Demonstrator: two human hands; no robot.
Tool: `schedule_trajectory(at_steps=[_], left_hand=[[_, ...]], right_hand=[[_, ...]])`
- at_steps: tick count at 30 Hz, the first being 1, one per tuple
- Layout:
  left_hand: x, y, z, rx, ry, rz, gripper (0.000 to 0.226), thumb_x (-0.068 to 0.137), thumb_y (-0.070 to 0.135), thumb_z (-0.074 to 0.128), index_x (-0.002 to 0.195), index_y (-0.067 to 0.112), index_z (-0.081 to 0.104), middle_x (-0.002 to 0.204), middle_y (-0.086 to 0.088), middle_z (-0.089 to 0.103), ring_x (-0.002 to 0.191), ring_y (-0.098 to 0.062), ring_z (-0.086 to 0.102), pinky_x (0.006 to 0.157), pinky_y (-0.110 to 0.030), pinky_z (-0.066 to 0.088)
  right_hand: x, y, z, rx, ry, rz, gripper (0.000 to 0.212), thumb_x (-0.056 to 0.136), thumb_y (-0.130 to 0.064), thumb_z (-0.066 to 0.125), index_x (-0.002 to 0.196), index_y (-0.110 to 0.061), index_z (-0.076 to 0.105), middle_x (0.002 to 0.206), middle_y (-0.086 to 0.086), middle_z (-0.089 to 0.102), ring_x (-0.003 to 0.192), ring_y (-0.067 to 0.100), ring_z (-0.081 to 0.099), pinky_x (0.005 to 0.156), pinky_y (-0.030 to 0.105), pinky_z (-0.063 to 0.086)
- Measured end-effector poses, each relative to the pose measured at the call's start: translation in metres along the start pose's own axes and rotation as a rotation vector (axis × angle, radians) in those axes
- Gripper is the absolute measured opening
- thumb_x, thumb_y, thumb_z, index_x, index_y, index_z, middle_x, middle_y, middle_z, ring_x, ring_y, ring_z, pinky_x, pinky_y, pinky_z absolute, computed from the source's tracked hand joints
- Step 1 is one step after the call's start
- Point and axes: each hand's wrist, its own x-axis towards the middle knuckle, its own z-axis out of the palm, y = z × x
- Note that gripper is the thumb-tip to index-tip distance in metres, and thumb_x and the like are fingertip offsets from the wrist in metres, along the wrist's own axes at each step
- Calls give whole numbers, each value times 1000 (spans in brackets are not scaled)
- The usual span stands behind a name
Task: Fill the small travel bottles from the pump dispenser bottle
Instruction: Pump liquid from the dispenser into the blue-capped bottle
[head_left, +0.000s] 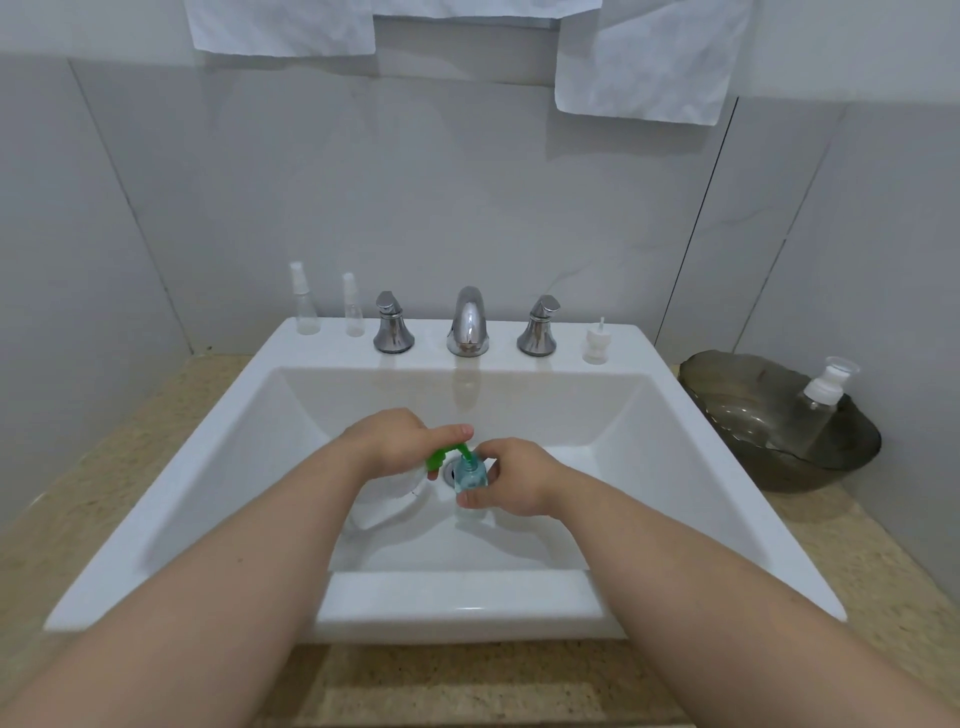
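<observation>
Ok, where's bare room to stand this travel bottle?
Free: the sink's left rim and the counter beside it, in front of the two spray bottles; also the front rim. Crowded: the back ledge, with tap handles, spout and white pump cap; the dark bowl takes the far right counter.

Grey tiled wall (467, 208), speckled beige countertop (130, 441)

Perhaps four small bottles (306, 307) — one pump dispenser (437, 459).
</observation>
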Motion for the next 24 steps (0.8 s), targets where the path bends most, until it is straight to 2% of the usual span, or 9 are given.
schedule_trajectory(at_steps=[3, 6, 11, 17, 24], left_hand=[[0, -2, -2, -49, 29, -15, 73, 77, 83, 57, 63, 15, 78, 57, 1, 48, 61, -21, 49, 69, -35, 42], [0, -5, -4, -109, 48, -24, 71, 65, 82, 55, 60, 15, 78, 56, 1, 54, 61, -21, 51, 70, -35, 45], [2, -10, -6, -221, 69, -44, 66, 68, 73, 59, 60, 10, 77, 54, 0, 59, 57, -21, 47, 66, -35, 42], [0, -5, -5, -184, 63, -54, 67, 59, 75, 53, 59, 13, 78, 60, -2, 66, 60, -20, 49, 69, -37, 46], [-3, -1, -6, -139, 76, -51, 68, 57, 76, 49, 60, 14, 78, 60, -3, 66, 61, -20, 52, 73, -40, 50]], right_hand=[[-1, -1, 1, 26, 7, -17, 56, 83, -41, 83, 131, -23, 63, 85, -16, 50, 75, 3, 52, 63, 17, 39], [-3, -3, 0, 69, 16, -38, 51, 84, -40, 83, 129, -24, 63, 84, -14, 52, 73, 2, 52, 63, 18, 39], [-2, -9, 3, 90, 38, -63, 46, 86, -41, 81, 126, -25, 64, 82, -11, 53, 71, 4, 52, 62, 18, 39], [-2, -9, 6, 81, 35, -66, 41, 86, -41, 81, 119, -24, 65, 79, -11, 52, 68, 5, 51, 61, 19, 39], [-3, -10, 4, 83, 17, -61, 45, 86, -41, 81, 123, -24, 64, 82, -11, 53, 72, 6, 52, 65, 22, 41]])
